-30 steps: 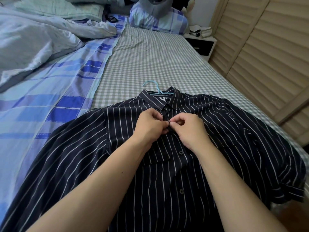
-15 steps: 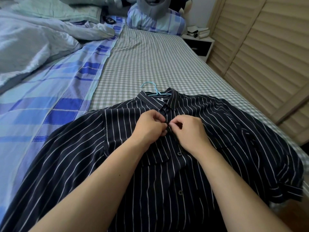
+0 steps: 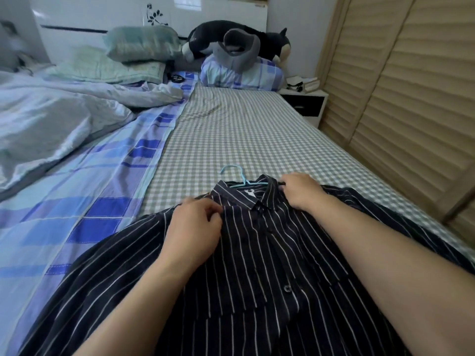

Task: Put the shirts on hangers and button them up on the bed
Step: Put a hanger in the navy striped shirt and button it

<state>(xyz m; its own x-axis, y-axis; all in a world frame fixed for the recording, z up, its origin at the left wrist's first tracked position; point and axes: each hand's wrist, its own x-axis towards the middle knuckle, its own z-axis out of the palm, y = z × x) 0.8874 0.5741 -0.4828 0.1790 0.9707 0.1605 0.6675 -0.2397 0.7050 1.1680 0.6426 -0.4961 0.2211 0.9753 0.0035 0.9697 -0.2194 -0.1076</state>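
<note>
Dark navy shirt (image 3: 257, 265) with thin white stripes lies front-up on the bed (image 3: 244, 140), collar toward the headboard. Placket looks closed down the middle; two dark buttons visible below the collar line. Light blue hanger (image 3: 235, 176) sits inside the shirt, its hook poking out past the collar onto the green-and-white checked sheet.

Left hand (image 3: 194, 227) rests on the shirt just left of the collar, at the shoulder. Fingers curled in, tips on the cloth near the collar edge; cannot tell whether they pinch a fold or only press it.

Right hand (image 3: 302, 191) lies on the shirt's other shoulder, right of the collar. Fingertips curl at the collar's edge and appear to grip the fabric there. The two hands are well apart, the collar between them. Both forearms cross over the shirt's body.

Around the shirt: a blue plaid sheet (image 3: 84, 201) covers the bed to its left, with a rumpled pale grey duvet (image 3: 51, 119) farther left. Beyond the shirt, at the head of the bed, a blue checked pillow (image 3: 241, 75) with a grey-and-black plush toy (image 3: 236, 44) on top, and green pillows (image 3: 141, 43) left of those. A white nightstand (image 3: 305, 98) stands right of the pillow. Beige louvered doors (image 3: 398, 98) run along the bed's right side.
</note>
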